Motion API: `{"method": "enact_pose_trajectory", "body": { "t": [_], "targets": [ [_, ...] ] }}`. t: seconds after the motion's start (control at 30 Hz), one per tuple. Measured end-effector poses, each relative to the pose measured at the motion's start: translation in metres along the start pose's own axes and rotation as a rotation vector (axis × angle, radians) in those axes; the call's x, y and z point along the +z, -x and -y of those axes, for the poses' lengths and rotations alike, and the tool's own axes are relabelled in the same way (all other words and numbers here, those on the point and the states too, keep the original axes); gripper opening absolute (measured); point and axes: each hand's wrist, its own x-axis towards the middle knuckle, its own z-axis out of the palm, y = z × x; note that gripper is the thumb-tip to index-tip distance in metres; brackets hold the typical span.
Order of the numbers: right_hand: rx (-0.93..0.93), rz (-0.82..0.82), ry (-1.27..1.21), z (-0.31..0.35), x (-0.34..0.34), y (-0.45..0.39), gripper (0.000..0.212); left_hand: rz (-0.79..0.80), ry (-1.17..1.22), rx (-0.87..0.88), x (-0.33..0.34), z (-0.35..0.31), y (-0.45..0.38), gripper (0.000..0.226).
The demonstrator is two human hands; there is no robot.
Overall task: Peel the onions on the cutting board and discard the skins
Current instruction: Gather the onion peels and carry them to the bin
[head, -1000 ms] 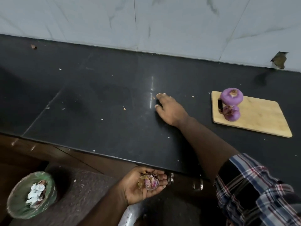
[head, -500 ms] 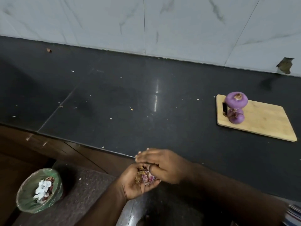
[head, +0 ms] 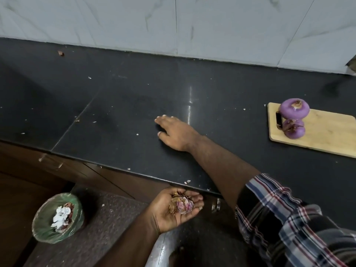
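Head view: right hand (head: 176, 132) flat on the dark counter (head: 119, 112), palm down, fingers (head: 163, 120) stretched out, nothing held. Left hand (head: 176, 208) just below the counter's front edge, palm up, fingers loosely cupped around a small heap of onion skins (head: 182, 204) (dry brown and pink flakes). Far to the right, a wooden cutting board (head: 325, 132) with two peeled purple onions (head: 294, 110), one behind the other, touching; a dark object (head: 278, 120) beside them, possibly a knife handle. Scattered pale skin flecks (head: 187, 181) across the counter. On the floor at lower left, a green-lined bin (head: 57, 217) with white and reddish scraps inside.
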Motion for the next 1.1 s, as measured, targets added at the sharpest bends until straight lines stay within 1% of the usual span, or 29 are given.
{"method": "enact_pose_trajectory", "body": {
  "t": [0.07,0.13,0.23,0.3,0.37,0.4,0.47,0.53,0.6,0.67,0.77,0.83,0.9,1.0,1.1],
  "targets": [
    [-0.11,0.061,-0.029,0.012,0.003,0.022,0.053,0.001,-0.003,-0.005,-0.001,-0.001,0.0,0.042],
    [-0.196,0.12,-0.08,0.02,0.003,0.061,0.05,-0.003,-0.014,-0.001,-0.003,-0.001,0.0,0.041],
    [-0.248,0.164,-0.162,0.03,0.003,0.128,0.046,-0.013,-0.024,0.054,-0.004,0.002,0.0,0.043],
    [-0.272,0.162,-0.209,0.036,0.007,0.164,0.045,0.0,-0.029,0.11,-0.005,0.004,0.0,0.037],
    [-0.271,0.125,-0.282,0.041,0.013,0.192,0.041,0.036,-0.007,0.108,-0.003,0.006,0.002,0.026],
    [-0.238,0.083,-0.326,0.043,0.015,0.205,0.04,0.039,0.018,0.096,-0.002,0.008,0.001,0.025],
    [-0.143,-0.077,-0.43,0.045,0.02,0.226,0.039,0.031,0.088,0.093,0.002,0.019,-0.001,0.031],
    [0.033,-0.313,-0.565,0.049,0.025,0.243,0.039,0.034,0.156,0.106,0.011,0.037,-0.002,0.037],
    [0.22,-0.507,-0.689,0.056,0.03,0.255,0.038,0.039,0.195,0.11,0.023,0.058,-0.002,0.032],
    [0.369,-0.652,-0.819,0.064,0.032,0.265,0.037,0.025,0.208,0.125,0.041,0.076,0.0,0.025],
    [0.536,-0.922,-1.047,0.067,0.019,0.278,0.032,0.075,0.209,0.181,0.079,0.095,0.002,0.03],
    [0.587,-1.104,-1.162,0.065,0.003,0.287,0.033,0.093,0.191,0.242,0.109,0.105,0.003,0.034],
    [0.607,-1.248,-1.223,0.06,-0.012,0.3,0.033,0.092,0.158,0.296,0.14,0.119,0.001,0.037],
    [0.634,-1.411,-1.293,0.04,-0.031,0.328,0.035,0.081,0.061,0.344,0.182,0.146,-0.006,0.039],
    [0.645,-1.529,-1.378,0.018,-0.046,0.366,0.037,0.115,-0.06,0.344,0.214,0.181,-0.011,0.038]
  ]
}}
